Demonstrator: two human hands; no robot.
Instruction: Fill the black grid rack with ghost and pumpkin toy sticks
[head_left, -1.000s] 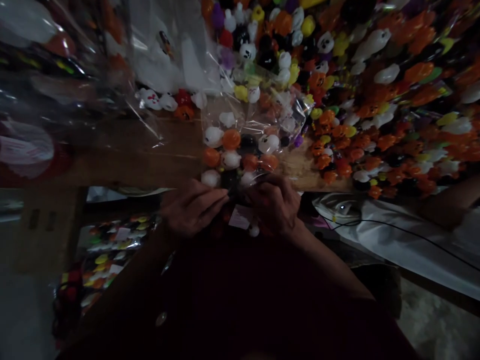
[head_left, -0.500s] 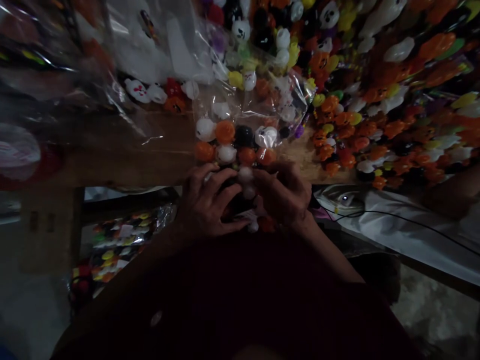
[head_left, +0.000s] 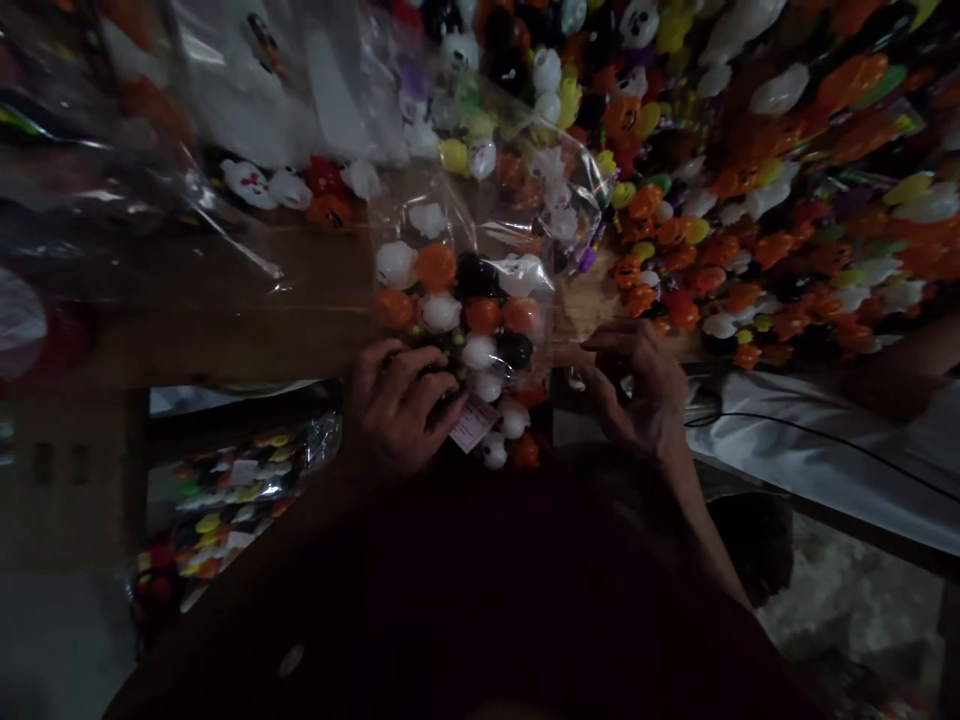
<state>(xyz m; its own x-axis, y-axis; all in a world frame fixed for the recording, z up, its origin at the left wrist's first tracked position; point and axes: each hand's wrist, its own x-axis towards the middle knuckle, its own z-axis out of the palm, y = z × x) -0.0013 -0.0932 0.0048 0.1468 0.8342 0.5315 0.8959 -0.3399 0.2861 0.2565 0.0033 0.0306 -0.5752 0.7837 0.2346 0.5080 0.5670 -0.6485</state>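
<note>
A clear plastic bag (head_left: 461,240) lies over the table's front edge. Inside show several small round figures in white, orange and black. Curled fingers of my left hand (head_left: 401,405) close on the bag's lower left side; their tips are partly hidden. Beside them a small white printed label (head_left: 474,422) shows. White figures (head_left: 514,418) and an orange figure (head_left: 527,450) hang at the bag's bottom, in front of my dark shirt. To the right of the bag, my right hand (head_left: 637,390) is apart from the figures, its fingers bent and spread with nothing clear between them.
A large heap of orange, white, black and yellow figures (head_left: 757,220) covers the table's right and back. Larger clear plastic (head_left: 225,230) lies at the left. Filled packs (head_left: 232,490) sit below the table at left. A black cable (head_left: 817,432) crosses white cloth (head_left: 765,400) at right.
My right hand has moved right, away from the bag and from my left hand. The label and the lower figures are now uncovered. The view has shifted slightly.
</note>
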